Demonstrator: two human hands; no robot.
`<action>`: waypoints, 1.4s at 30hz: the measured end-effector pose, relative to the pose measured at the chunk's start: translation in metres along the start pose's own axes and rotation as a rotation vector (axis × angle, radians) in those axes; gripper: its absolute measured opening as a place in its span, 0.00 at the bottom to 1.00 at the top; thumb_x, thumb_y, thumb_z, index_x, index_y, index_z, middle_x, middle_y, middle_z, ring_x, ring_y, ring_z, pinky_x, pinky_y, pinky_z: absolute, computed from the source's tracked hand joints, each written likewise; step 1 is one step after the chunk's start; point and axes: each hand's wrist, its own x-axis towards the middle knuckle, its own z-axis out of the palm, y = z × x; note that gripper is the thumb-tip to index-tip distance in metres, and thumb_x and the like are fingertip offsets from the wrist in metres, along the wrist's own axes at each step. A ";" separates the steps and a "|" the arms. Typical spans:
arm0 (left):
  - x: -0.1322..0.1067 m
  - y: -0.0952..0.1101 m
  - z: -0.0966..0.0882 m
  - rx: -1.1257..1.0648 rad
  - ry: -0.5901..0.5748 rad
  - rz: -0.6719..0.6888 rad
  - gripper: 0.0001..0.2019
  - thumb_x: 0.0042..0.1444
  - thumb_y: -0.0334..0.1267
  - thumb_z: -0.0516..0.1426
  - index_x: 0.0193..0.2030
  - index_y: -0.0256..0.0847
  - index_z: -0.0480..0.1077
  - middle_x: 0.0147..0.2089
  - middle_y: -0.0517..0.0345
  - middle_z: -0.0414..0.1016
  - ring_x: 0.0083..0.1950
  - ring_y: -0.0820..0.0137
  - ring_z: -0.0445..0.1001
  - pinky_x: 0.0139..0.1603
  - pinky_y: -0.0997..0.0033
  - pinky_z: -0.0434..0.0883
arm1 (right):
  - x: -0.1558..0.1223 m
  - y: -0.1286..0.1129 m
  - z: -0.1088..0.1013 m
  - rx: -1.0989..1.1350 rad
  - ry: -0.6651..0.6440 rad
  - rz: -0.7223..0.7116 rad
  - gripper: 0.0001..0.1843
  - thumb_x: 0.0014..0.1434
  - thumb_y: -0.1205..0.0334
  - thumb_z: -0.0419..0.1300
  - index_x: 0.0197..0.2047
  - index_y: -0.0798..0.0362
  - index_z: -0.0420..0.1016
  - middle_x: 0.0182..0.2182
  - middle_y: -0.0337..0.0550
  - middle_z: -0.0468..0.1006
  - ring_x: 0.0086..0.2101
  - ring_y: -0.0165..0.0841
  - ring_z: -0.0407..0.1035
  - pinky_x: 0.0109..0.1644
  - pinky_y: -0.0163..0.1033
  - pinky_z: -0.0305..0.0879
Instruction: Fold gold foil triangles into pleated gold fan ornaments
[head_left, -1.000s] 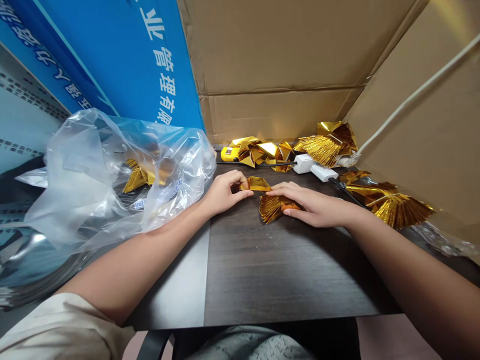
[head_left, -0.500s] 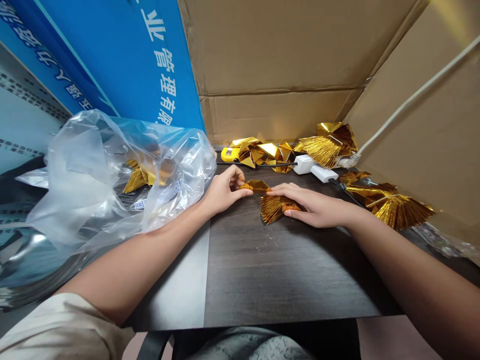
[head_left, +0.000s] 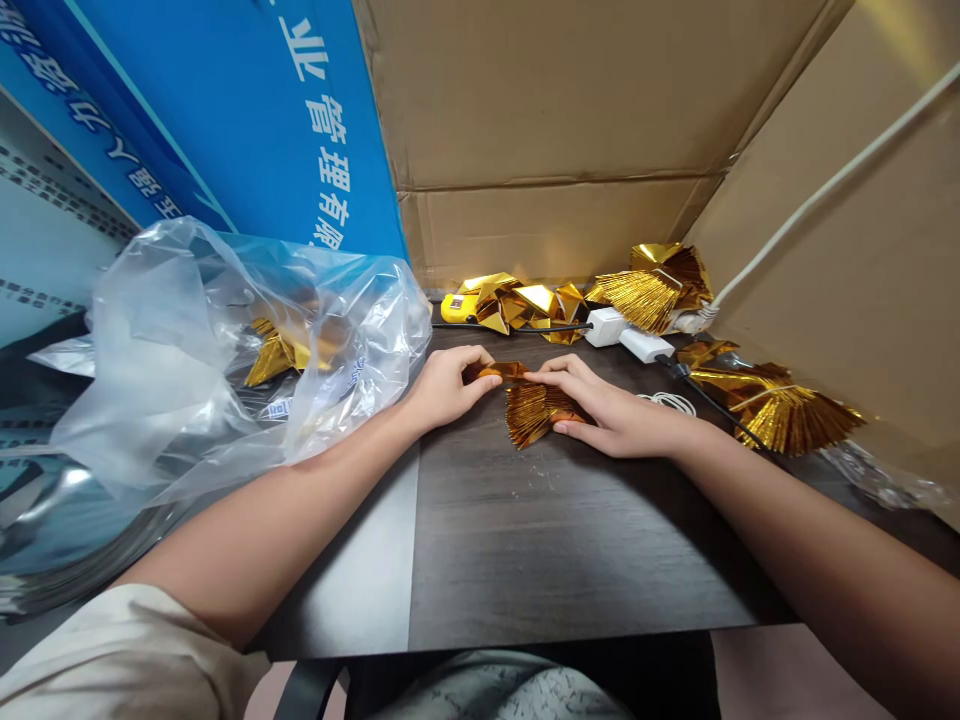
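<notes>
My left hand [head_left: 452, 388] pinches a small folded piece of gold foil paper [head_left: 513, 370] between thumb and fingers, just above the dark wooden table [head_left: 495, 530]. My right hand [head_left: 600, 408] is closed around a pleated, fan-shaped bundle of gold foil paper [head_left: 527, 412], its thumb in front. The right index fingertip reaches the right end of the folded piece. Part of the bundle is hidden under my right palm and fingers.
Gold foil shapes [head_left: 536, 300] lie along the cardboard wall [head_left: 555, 110] beside a yellow object [head_left: 458, 307]. White plugs [head_left: 646, 345], cables and tied gold bundles [head_left: 796, 412] are to the right. On the left stands a clear plastic bag [head_left: 187, 370] with gold pieces inside.
My right hand and the pleated bundle have shifted slightly left, closer to my left hand. The left fingers have come down over the folded piece. A coiled white cable now shows behind my right hand.
</notes>
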 end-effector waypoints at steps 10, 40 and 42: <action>-0.003 0.003 0.003 0.059 -0.012 0.073 0.07 0.60 0.35 0.64 0.45 0.40 0.76 0.39 0.59 0.82 0.35 0.72 0.76 0.38 0.73 0.68 | 0.011 -0.011 0.018 0.047 0.046 -0.094 0.26 0.68 0.57 0.52 0.68 0.52 0.58 0.57 0.56 0.68 0.58 0.40 0.65 0.65 0.55 0.67; -0.003 0.000 -0.003 -0.134 -0.218 0.296 0.07 0.63 0.30 0.60 0.45 0.38 0.78 0.42 0.57 0.83 0.42 0.72 0.80 0.46 0.75 0.72 | 0.011 -0.010 0.020 -0.148 0.141 -0.155 0.24 0.68 0.60 0.53 0.66 0.51 0.56 0.51 0.52 0.71 0.50 0.38 0.67 0.55 0.49 0.70; -0.003 0.000 -0.003 -0.139 -0.219 0.291 0.04 0.63 0.31 0.61 0.42 0.38 0.79 0.40 0.58 0.83 0.40 0.72 0.79 0.45 0.75 0.71 | 0.011 -0.009 0.021 -0.170 0.148 -0.161 0.26 0.68 0.60 0.52 0.67 0.51 0.55 0.54 0.53 0.69 0.53 0.38 0.66 0.57 0.50 0.71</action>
